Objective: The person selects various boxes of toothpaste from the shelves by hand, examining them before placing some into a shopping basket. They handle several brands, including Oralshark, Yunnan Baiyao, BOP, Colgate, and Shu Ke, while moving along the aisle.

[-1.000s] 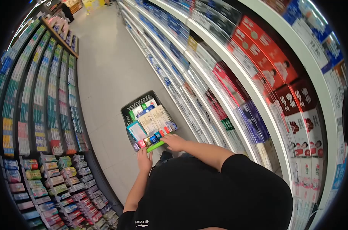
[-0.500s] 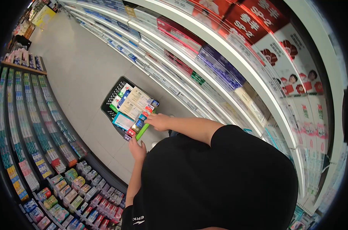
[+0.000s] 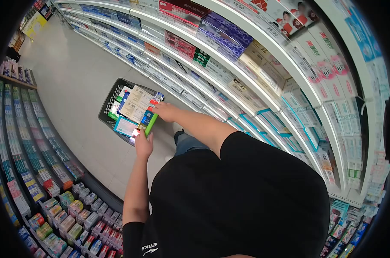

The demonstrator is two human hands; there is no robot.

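Note:
A dark grey perforated shopping basket (image 3: pixel 104 112) filled with boxed goods stands out in front of me, above the grey floor. Along its near side runs a bright green bar (image 3: pixel 150 124), which looks like the handle. My right hand (image 3: pixel 164 112) is closed at the bar's right end, and my left hand (image 3: pixel 143 144) closes round the near left end with its thumb up. Inside lie cream boxes (image 3: pixel 137 103), a white box with a blue edge (image 3: pixel 125 127), and a row of small red, blue and purple packs close to my fingers.
To the right, long lit shelves (image 3: pixel 229 71) hold many boxed goods with price strips. Racks of hanging packs (image 3: pixel 25 142) and trays of small packets (image 3: pixel 74 219) line the left. The tiled aisle floor (image 3: pixel 70 64) runs between them toward a yellow sign (image 3: pixel 35 26).
The basket and both hands sit further left and higher in view. The shelves have slid left and up, showing more of their right part. Both hands stay at the basket's near side.

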